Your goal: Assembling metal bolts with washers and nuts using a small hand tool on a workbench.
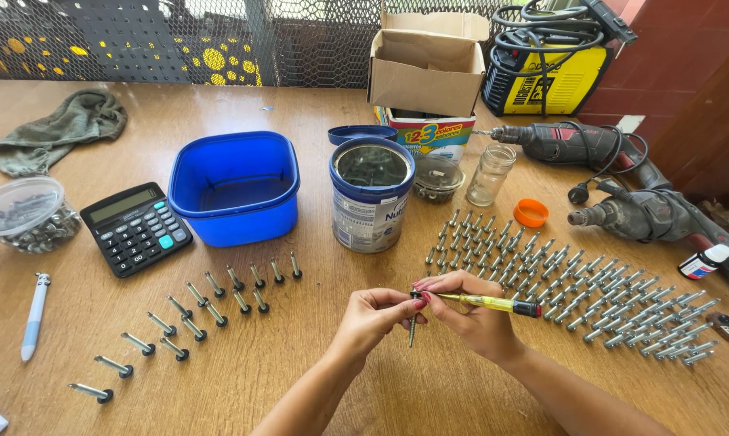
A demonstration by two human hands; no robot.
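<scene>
Two bare hands meet above the near centre of the wooden tabletop (364, 105). The left hand (372, 316) pinches a single anchor bolt (413, 327) in a narrow fingertip grip, the bolt hanging upright with its lower end just above the wood. The right hand (471, 316) holds a yellow-handled screwdriver (493, 304) lying nearly level, its dark end pointing right and its tip at the bolt's head. To the right, many assembled bolts (574, 295) lie in close diagonal rows; to the left, fewer bolts (191, 315) lie in two spaced rows. Farther back stand a blue plastic tub (233, 187), an open tin can (371, 195), a calculator (136, 228) and a small glass jar (491, 173). Two power drills (615, 182) rest at the far right.
</scene>
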